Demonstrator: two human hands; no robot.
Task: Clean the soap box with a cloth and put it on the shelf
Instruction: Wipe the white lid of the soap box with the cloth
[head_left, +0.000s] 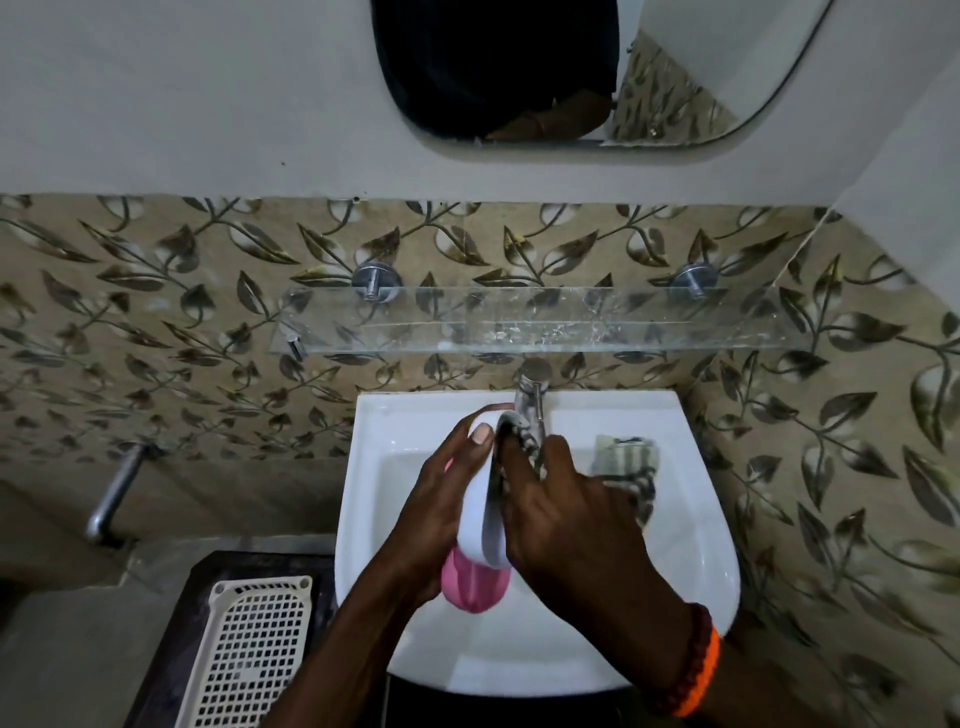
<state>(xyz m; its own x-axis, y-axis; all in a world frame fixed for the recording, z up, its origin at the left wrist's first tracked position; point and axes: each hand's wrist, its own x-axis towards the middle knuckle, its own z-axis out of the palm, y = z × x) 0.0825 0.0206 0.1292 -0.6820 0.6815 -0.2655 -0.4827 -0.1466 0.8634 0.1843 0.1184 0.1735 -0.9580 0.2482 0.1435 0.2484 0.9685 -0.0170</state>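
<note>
Holding: left hand (436, 512) clenched on the soap box (480, 499) — over the sink (696, 582).
Wiping: right hand (576, 519) presses the cloth (631, 467) inside it — glass shelf (535, 319) above.

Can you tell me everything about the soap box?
The soap box is a smooth oval, plastic by its look, white with a pink part at its near end. It is held tilted on edge over the sink. The left hand grips it, thumb on top, while the right hand presses the cloth against it.

I see the glass shelf (540, 325) bare along its length; the tap (531, 395) stands just below its front edge.
</note>
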